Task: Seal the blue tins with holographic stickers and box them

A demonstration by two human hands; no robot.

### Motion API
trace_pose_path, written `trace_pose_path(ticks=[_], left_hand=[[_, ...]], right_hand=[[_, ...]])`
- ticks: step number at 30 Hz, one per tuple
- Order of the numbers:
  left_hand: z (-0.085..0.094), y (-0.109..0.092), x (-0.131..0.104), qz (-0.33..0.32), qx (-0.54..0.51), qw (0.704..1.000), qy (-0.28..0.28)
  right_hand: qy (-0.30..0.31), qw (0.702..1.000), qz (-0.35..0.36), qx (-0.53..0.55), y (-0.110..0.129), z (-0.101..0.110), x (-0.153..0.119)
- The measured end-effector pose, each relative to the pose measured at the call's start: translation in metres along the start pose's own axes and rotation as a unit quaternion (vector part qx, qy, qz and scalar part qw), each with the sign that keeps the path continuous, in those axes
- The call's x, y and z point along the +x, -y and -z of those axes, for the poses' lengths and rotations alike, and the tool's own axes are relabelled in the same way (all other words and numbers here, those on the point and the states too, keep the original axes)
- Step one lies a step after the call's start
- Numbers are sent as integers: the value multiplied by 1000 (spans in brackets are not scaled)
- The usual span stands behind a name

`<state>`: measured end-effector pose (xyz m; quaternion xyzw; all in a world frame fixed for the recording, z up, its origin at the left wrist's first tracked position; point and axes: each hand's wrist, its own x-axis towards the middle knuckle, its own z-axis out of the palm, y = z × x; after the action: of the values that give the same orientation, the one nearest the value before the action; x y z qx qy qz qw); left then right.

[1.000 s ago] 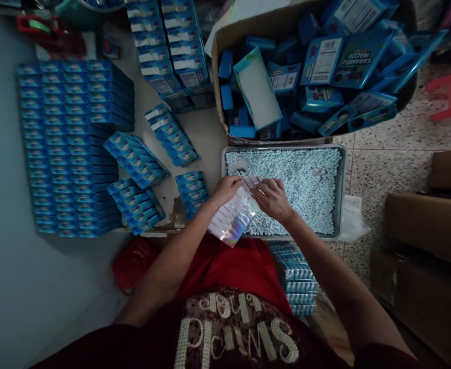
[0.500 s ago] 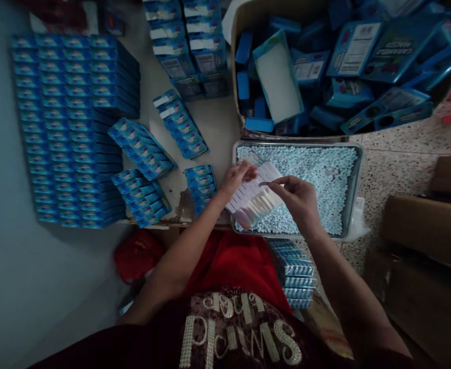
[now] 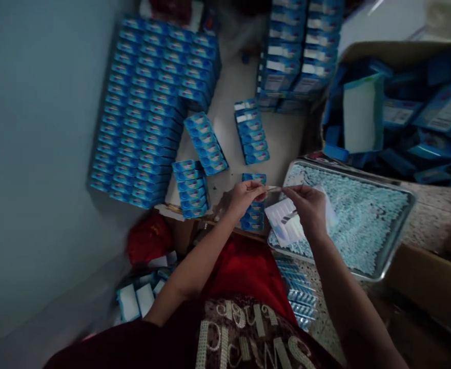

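A small thin pale strip point(image 3: 273, 189) stretches between my two hands, over the near left corner of the metal tray point(image 3: 385, 269). My left hand point(image 3: 248, 195) pinches its left end, above a short row of blue packs point(image 3: 252, 220). The fingers of my right hand point(image 3: 304, 200) are closed on its other end. Below my right hand a white slotted sheet point(image 3: 285, 220) lies on the pale blue pellets point(image 3: 360, 220) in the tray. A dark grey item, too blurred to name, shows on the sheet.
Tall stacks of blue packs point(image 3: 144, 113) stand at the left, more point(image 3: 302, 51) at the back. Short rows point(image 3: 206, 143) lie on the table point(image 3: 225, 118). A carton point(image 3: 383, 48) of blue boxes is behind the tray. Brown cartons point(image 3: 433, 277) stand at the right.
The view has swung, so the table and tray appear farther right. My left hand has left the slotted sheet, which now lies on the pellets. Both hands have come together on the strip.
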<state>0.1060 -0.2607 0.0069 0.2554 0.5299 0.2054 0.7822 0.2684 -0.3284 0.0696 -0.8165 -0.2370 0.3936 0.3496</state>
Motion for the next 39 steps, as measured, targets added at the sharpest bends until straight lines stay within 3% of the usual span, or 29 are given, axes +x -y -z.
trace_pose_path(ticks=[5, 9, 12, 15, 23, 28, 35, 39], left_hand=[[65, -73, 1, -102, 77, 983, -135], [119, -123, 30, -216, 179, 931, -232], [152, -146, 62, -262, 230, 892, -288], [172, -155, 92, -250, 231, 885, -319], [184, -150, 130, -237, 227, 888, -323], [180, -149, 133, -236, 236, 888, -315], [166, -156, 131, -215, 337, 845, -355], [155, -150, 134, -178, 306, 857, -374]], right_hand=[[11, 998, 58, -37, 66, -93, 22], [12, 987, 134, -87, 109, -168, 59], [10, 975, 171, -144, 134, -211, 93], [29, 968, 168, -185, 150, -241, 121], [28, 952, 168, -255, 152, -268, 154], [22, 946, 158, -284, 151, -273, 157], [-7, 946, 115, -302, 147, -273, 170], [46, 952, 67, -294, 150, -266, 178]])
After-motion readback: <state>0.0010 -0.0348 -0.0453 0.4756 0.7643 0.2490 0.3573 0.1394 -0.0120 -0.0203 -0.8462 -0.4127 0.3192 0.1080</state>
